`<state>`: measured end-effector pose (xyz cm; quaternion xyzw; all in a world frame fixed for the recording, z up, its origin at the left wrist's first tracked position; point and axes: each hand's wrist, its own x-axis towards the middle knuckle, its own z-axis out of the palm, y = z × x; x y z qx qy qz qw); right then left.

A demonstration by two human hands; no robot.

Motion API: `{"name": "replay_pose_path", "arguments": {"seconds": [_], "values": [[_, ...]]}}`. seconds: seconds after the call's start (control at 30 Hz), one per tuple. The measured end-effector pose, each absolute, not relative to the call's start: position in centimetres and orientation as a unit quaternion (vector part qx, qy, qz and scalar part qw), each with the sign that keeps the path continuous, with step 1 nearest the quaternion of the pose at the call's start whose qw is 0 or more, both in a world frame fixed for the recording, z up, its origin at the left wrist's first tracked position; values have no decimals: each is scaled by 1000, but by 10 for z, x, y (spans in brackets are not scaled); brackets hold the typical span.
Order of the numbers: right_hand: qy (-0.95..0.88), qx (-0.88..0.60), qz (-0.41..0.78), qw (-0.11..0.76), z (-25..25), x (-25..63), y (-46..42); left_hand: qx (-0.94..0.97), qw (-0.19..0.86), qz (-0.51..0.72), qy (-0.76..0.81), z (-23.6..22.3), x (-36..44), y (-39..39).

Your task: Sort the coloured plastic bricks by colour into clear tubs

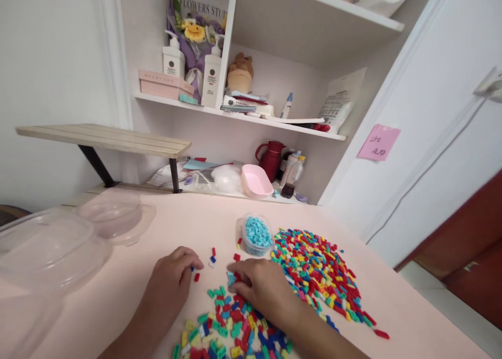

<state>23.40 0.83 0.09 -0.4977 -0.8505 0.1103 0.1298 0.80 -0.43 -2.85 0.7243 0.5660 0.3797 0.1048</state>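
Observation:
My left hand [172,275] rests on the pink tabletop with its fingers curled. A dark blue toy brick [192,269] shows at its fingertips; whether they grip it is hidden. My right hand [264,283] has thumb and forefinger closed around light blue toy bricks [231,279] at the upper edge of a loose mixed pile [225,322]. Between the hands lie a few single bricks, among them a red brick [196,277]. Just beyond my right hand, a clear plastic tub [257,250] holds many light blue bricks [257,231].
A large heap of multicoloured bricks [317,270] spreads at the right. Clear plastic containers [50,249] stand at the left, near a small wooden shelf [102,139]. Behind the tabletop are a pink basin [257,181], a dark red jug [270,160] and bottles [294,176].

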Motion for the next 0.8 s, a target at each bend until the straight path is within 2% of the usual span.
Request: {"name": "replay_pose_path", "arguments": {"seconds": [0.13, 0.6, 0.8], "values": [[-849, -498, 115, 132, 0, 233, 9, 724, 114, 386, 560, -28, 8, -4], [-804, -519, 242, 159, -6, 237, 18, 715, 134, 393, 563, -26, 5, -4], [-822, -501, 212, 168, -8, 239, 16, 714, 128, 393, 565, -25, 4, -4]]}}
